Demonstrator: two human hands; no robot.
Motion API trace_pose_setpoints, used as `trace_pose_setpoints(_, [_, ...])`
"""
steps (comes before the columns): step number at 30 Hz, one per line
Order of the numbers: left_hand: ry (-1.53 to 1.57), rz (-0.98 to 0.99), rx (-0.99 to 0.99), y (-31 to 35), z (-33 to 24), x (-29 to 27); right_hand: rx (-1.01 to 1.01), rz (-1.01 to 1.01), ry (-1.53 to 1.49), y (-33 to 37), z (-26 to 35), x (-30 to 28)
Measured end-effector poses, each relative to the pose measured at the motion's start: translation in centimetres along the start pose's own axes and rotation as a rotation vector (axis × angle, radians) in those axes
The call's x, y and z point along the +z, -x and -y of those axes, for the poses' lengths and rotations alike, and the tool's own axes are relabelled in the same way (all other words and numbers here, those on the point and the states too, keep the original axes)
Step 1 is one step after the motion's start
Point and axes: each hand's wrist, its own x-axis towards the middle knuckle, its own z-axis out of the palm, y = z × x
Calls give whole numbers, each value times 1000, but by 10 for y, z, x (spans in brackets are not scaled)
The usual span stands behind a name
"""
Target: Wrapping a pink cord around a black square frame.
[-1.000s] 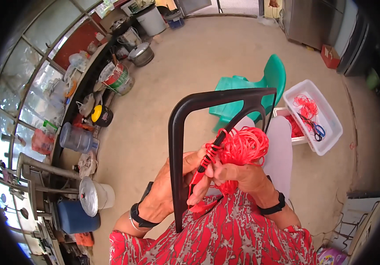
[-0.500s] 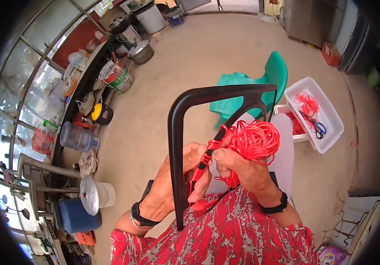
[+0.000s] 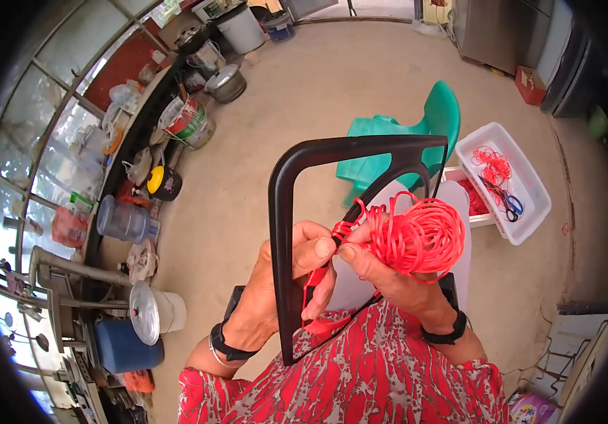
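A black curved frame (image 3: 281, 205) stands over my lap, with red cord (image 3: 341, 230) wound round its slanting inner bar. My left hand (image 3: 265, 283) reaches around the frame's left upright, thumb and fingers closed on the wrapped bar. A flat red strip hangs below its fingers. My right hand (image 3: 399, 283) holds a looped bundle of red plastic cord (image 3: 427, 237), with its thumb near the windings. The two thumbs are close together at the bar. Some fingers of the right hand are hidden behind the bundle.
Ahead is a green plastic chair (image 3: 440, 113). To the right, a white plastic tub (image 3: 538, 205) holds red cord and blue-handled scissors (image 3: 512, 206). Pots, buckets and a water bottle (image 3: 121, 219) line the left wall; a lidded white bucket (image 3: 169, 311) stands nearer.
My right hand and the cord bundle have shifted a little right and down, with the bundle turned. The left hand's thumb has moved slightly; the frame is nearly still.
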Motion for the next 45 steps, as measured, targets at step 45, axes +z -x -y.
trace_pose_setpoints(45, [406, 91, 328, -9, 29, -14, 234, 187, -471, -5, 9, 17])
